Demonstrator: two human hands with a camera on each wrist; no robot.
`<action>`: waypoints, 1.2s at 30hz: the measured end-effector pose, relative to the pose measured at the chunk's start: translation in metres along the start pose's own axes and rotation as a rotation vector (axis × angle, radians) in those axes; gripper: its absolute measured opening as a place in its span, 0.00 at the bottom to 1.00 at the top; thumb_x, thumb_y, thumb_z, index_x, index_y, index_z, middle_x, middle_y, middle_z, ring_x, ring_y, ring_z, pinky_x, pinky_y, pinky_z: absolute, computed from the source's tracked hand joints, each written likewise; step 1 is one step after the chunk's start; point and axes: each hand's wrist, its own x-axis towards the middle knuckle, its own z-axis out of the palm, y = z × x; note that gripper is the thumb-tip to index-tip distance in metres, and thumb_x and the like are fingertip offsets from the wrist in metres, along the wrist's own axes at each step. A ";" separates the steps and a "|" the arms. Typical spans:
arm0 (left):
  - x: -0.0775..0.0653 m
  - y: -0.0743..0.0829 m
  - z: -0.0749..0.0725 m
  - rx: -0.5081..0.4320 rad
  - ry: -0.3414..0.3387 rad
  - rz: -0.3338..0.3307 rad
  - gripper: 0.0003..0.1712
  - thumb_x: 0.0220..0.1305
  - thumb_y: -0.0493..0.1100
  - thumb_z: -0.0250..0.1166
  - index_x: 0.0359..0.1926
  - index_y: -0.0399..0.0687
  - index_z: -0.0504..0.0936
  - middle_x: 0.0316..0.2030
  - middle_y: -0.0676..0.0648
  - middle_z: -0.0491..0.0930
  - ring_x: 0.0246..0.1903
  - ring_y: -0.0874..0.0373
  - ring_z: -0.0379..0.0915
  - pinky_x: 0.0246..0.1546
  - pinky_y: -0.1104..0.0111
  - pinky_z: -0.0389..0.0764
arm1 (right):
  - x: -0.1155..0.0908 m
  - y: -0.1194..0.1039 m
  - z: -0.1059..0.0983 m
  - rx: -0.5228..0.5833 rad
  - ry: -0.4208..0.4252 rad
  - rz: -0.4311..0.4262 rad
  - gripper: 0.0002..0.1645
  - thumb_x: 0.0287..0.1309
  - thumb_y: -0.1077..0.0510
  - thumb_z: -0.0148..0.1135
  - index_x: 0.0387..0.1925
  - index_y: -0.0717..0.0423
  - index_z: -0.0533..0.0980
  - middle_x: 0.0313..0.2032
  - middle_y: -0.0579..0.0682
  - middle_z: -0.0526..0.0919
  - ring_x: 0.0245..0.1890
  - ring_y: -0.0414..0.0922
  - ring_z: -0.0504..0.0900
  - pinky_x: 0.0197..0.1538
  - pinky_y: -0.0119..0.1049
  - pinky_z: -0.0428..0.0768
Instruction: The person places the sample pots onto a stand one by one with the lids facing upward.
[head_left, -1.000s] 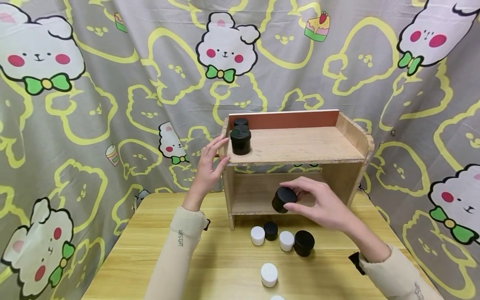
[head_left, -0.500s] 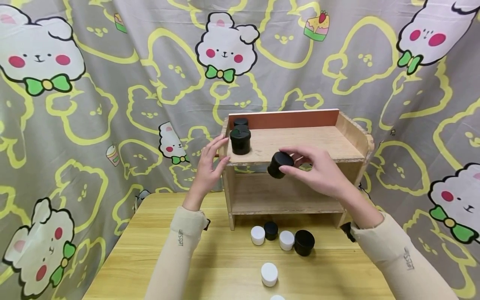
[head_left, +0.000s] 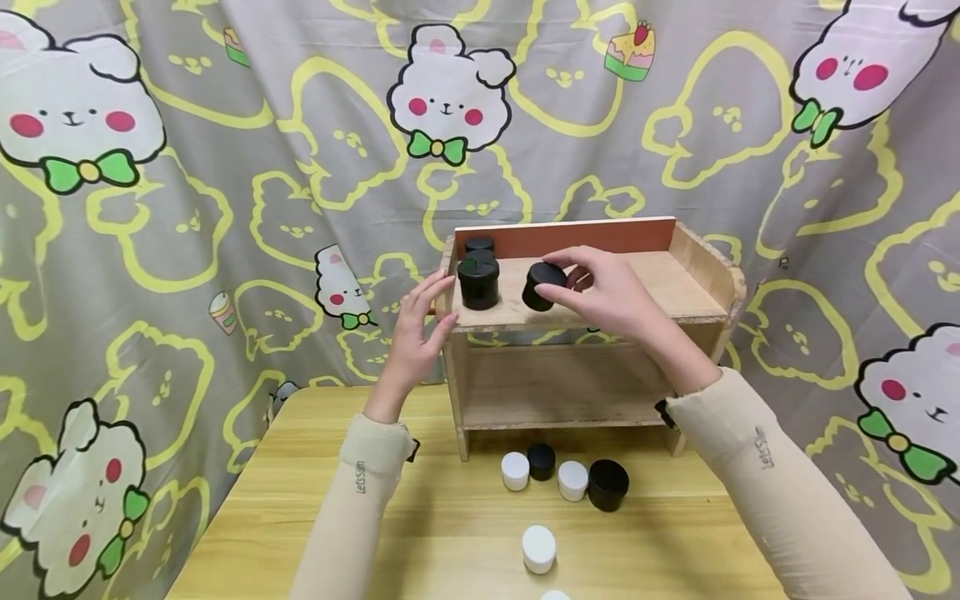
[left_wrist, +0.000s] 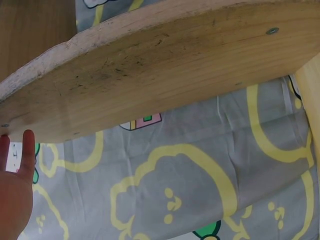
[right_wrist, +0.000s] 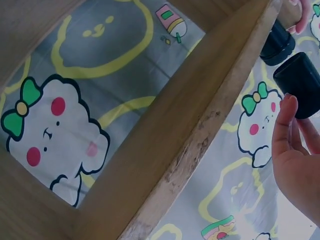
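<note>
My right hand (head_left: 603, 287) pinches a black lidded jar (head_left: 542, 287) between thumb and fingers, tilted slightly, just above the front of the top shelf board. In the right wrist view the same jar (right_wrist: 299, 85) is at the fingertips of the right hand (right_wrist: 297, 155). More black jars (head_left: 478, 283) stand in a row at the left end of that board, the rear ones partly hidden. My left hand (head_left: 416, 333) rests with fairly straight fingers against the left side of the wooden shelf (head_left: 592, 321). In the left wrist view, the left hand (left_wrist: 15, 195) shows only partly.
On the table (head_left: 300, 500) in front of the shelf stand white jars (head_left: 515, 472), a small black jar (head_left: 542, 461) and a larger black jar (head_left: 608, 485). A white jar (head_left: 538, 549) stands nearer, another is cut off below. A patterned curtain (head_left: 315, 192) hangs behind.
My right hand has lifted the black jar from in front of the lower compartment up and slightly left to the top board. The left hand stays where it was.
</note>
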 end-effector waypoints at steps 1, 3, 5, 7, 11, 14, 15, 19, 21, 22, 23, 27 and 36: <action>0.000 0.000 0.000 0.002 0.000 -0.001 0.30 0.73 0.38 0.64 0.74 0.51 0.71 0.77 0.47 0.64 0.73 0.50 0.63 0.64 0.52 0.66 | 0.004 0.000 0.001 -0.003 -0.002 0.002 0.30 0.62 0.47 0.74 0.62 0.52 0.80 0.50 0.52 0.85 0.43 0.48 0.84 0.48 0.44 0.81; 0.000 0.000 -0.001 0.007 -0.006 -0.007 0.30 0.73 0.38 0.63 0.74 0.52 0.70 0.77 0.48 0.63 0.73 0.50 0.62 0.63 0.52 0.68 | 0.013 0.000 0.002 -0.008 -0.007 0.003 0.30 0.62 0.47 0.74 0.62 0.53 0.80 0.51 0.53 0.85 0.42 0.48 0.84 0.48 0.44 0.80; 0.000 0.000 -0.002 0.010 -0.012 -0.013 0.30 0.74 0.39 0.63 0.74 0.52 0.70 0.77 0.49 0.63 0.72 0.49 0.62 0.62 0.53 0.70 | 0.020 0.001 0.002 -0.009 -0.010 0.007 0.30 0.62 0.47 0.73 0.62 0.54 0.80 0.51 0.54 0.86 0.42 0.49 0.84 0.47 0.45 0.80; -0.001 0.000 -0.002 0.009 -0.015 -0.019 0.30 0.74 0.39 0.63 0.74 0.52 0.70 0.77 0.49 0.63 0.70 0.49 0.62 0.60 0.54 0.72 | 0.028 0.002 0.004 -0.006 -0.011 0.015 0.29 0.62 0.47 0.73 0.62 0.54 0.80 0.50 0.55 0.86 0.42 0.49 0.84 0.48 0.44 0.79; -0.003 -0.001 -0.003 0.013 -0.018 -0.024 0.30 0.74 0.39 0.63 0.74 0.53 0.70 0.78 0.50 0.62 0.71 0.49 0.61 0.62 0.54 0.70 | 0.045 0.006 0.009 -0.008 -0.002 0.044 0.30 0.61 0.47 0.74 0.61 0.55 0.81 0.46 0.56 0.87 0.43 0.50 0.84 0.49 0.44 0.79; -0.003 -0.001 -0.003 0.014 -0.019 -0.022 0.30 0.74 0.39 0.64 0.74 0.53 0.70 0.78 0.51 0.62 0.73 0.50 0.60 0.64 0.53 0.67 | 0.056 0.009 0.015 -0.001 0.009 0.065 0.31 0.60 0.47 0.75 0.61 0.56 0.81 0.45 0.57 0.88 0.44 0.50 0.86 0.50 0.44 0.79; -0.003 -0.002 -0.003 0.015 -0.019 -0.022 0.31 0.74 0.39 0.64 0.74 0.54 0.70 0.78 0.51 0.62 0.73 0.50 0.60 0.64 0.54 0.68 | 0.060 0.010 0.017 0.003 0.012 0.074 0.31 0.59 0.47 0.75 0.61 0.57 0.80 0.46 0.57 0.88 0.44 0.50 0.86 0.50 0.44 0.79; -0.002 -0.002 -0.002 0.011 -0.011 -0.015 0.31 0.74 0.40 0.64 0.74 0.54 0.70 0.78 0.52 0.62 0.71 0.50 0.62 0.61 0.57 0.72 | 0.069 0.014 0.022 0.015 0.009 0.118 0.32 0.60 0.47 0.74 0.61 0.58 0.80 0.47 0.59 0.88 0.47 0.52 0.86 0.51 0.45 0.78; -0.002 -0.003 -0.001 0.007 -0.009 -0.010 0.31 0.74 0.39 0.64 0.74 0.54 0.70 0.78 0.52 0.62 0.70 0.50 0.62 0.59 0.58 0.73 | 0.074 0.016 0.024 0.016 0.007 0.137 0.33 0.61 0.46 0.74 0.62 0.58 0.79 0.48 0.60 0.87 0.49 0.52 0.84 0.52 0.46 0.78; -0.002 -0.003 -0.001 0.005 -0.008 -0.007 0.31 0.73 0.39 0.64 0.74 0.54 0.70 0.78 0.51 0.63 0.69 0.50 0.63 0.58 0.58 0.74 | 0.076 0.017 0.025 0.019 0.007 0.145 0.33 0.61 0.46 0.73 0.63 0.58 0.79 0.49 0.60 0.87 0.49 0.53 0.84 0.53 0.46 0.78; -0.002 -0.003 -0.001 0.005 -0.006 -0.007 0.31 0.73 0.39 0.64 0.74 0.54 0.70 0.78 0.51 0.63 0.69 0.50 0.63 0.58 0.58 0.74 | 0.078 0.018 0.026 0.020 0.008 0.151 0.33 0.61 0.46 0.73 0.63 0.58 0.79 0.50 0.60 0.86 0.50 0.53 0.84 0.53 0.47 0.78; -0.001 -0.003 0.000 0.006 -0.002 -0.012 0.31 0.73 0.39 0.64 0.74 0.55 0.70 0.78 0.51 0.63 0.68 0.50 0.63 0.58 0.58 0.75 | 0.085 0.023 0.029 0.030 0.015 0.169 0.33 0.62 0.46 0.73 0.63 0.58 0.78 0.52 0.60 0.86 0.53 0.53 0.83 0.57 0.47 0.77; -0.002 -0.002 -0.002 0.005 -0.011 -0.025 0.30 0.74 0.40 0.64 0.74 0.54 0.70 0.78 0.50 0.62 0.67 0.49 0.64 0.58 0.59 0.75 | 0.099 0.029 0.040 0.037 0.025 0.200 0.33 0.63 0.47 0.72 0.64 0.59 0.78 0.54 0.61 0.84 0.55 0.55 0.81 0.61 0.49 0.75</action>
